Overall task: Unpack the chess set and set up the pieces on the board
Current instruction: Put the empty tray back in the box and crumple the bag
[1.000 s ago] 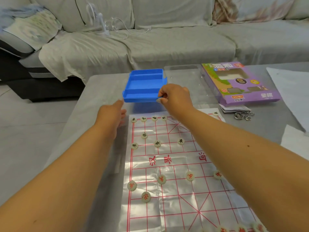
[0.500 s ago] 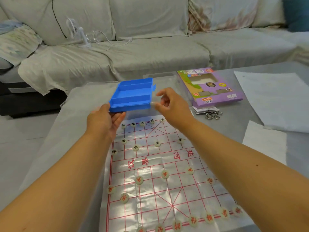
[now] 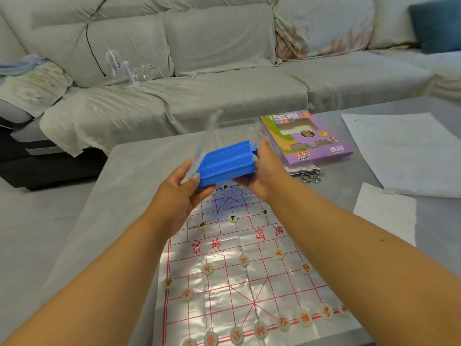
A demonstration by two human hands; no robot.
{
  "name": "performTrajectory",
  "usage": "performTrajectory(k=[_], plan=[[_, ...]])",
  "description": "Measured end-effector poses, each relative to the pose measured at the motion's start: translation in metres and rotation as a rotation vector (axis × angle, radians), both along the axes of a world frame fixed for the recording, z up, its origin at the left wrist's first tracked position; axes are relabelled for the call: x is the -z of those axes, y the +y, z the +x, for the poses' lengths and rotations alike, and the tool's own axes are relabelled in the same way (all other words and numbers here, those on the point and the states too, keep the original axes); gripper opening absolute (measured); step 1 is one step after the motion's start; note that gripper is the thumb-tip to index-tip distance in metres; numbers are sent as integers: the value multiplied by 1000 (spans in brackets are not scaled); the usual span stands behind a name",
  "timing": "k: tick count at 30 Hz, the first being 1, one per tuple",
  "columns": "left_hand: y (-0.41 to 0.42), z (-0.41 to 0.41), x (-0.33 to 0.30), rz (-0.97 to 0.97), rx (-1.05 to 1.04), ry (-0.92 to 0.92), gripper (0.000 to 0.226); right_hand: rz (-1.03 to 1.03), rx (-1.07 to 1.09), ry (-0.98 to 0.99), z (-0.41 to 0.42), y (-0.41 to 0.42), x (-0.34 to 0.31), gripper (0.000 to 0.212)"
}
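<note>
Both hands hold a blue tray [image 3: 225,163] up in the air over the far end of the board [image 3: 247,275], and both forearms reach in from the near edge across that sheet. Left hand [image 3: 178,196] grips the tray's left near corner, thumb on top and fingers curled below. Right hand [image 3: 265,173] cups the right end, fingers wrapped under it. The tray tilts, its left near corner lowest, its open side up.

Nearest, a row of pieces with red marks [image 3: 259,328] runs along the board's near edge, with more of them scattered a few lines up. The middle band with its printed characters is bare. Beyond it sit pieces with black marks [image 3: 233,218], some half hidden under the tray and hands. The board is a glossy creased sheet lying flat on the grey surface [image 3: 129,196], whose left strip beside the board is bare.

To the right lie white paper sheets [image 3: 399,156], well apart from the board. Just past the right hand are metal rings [image 3: 311,176] and a purple box [image 3: 308,138]. A clear blurred lid-like shape [image 3: 224,131] shows behind the tray. Farthest back is a grey sofa [image 3: 224,71] with a small fan [image 3: 119,67] on its seat.
</note>
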State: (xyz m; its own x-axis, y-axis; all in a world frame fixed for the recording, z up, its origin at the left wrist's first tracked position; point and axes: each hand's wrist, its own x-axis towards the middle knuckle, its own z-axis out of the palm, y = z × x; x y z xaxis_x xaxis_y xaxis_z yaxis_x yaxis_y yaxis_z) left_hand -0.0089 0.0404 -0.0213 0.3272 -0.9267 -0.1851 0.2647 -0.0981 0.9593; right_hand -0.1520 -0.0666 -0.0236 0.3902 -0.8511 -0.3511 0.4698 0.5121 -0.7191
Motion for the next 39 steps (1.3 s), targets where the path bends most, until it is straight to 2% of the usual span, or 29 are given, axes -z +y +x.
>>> performTrajectory(k=[3,5,7,11,14,15,17,19,21,26,33,35,36,37,39], plan=[[1,-6,1,27,-31,99,35,18,31,16,5,-2,3,64],[0,-10,0,20,-121,149,27,9,31,24,5,-3,4,63],[-2,-11,0,19,-179,68,21,-35,13,68,4,-1,3,53],[-6,-15,0,22,-184,-92,14,-278,36,368,2,1,-2,17],[-8,-18,-1,24,-182,-119,18,-429,26,531,0,1,-6,11],[-8,-18,-1,24,-177,-120,18,-438,37,572,-1,2,-8,15],[-9,-16,-2,32,-163,-111,19,-304,90,529,-3,-1,-11,26],[-10,-14,-2,47,-137,-105,19,-156,130,456,-5,-7,-12,22],[-10,-11,-3,58,-102,-73,18,-108,81,419,-6,-11,-10,17],[-10,-6,-8,106,-33,-36,18,79,-93,168,-17,-12,-9,34],[-14,-9,-11,155,33,-133,21,110,-79,168,-26,-17,-4,24],[-18,-12,-11,148,5,-83,23,60,-46,243,-27,-18,-5,22],[-20,-13,-10,139,-14,-50,23,7,-11,346,-29,-22,-6,25],[-23,-13,-8,124,-35,-17,23,-74,48,497,-34,-25,-6,28],[-27,-12,-6,97,-81,36,23,-337,125,960,-53,-37,0,25]])
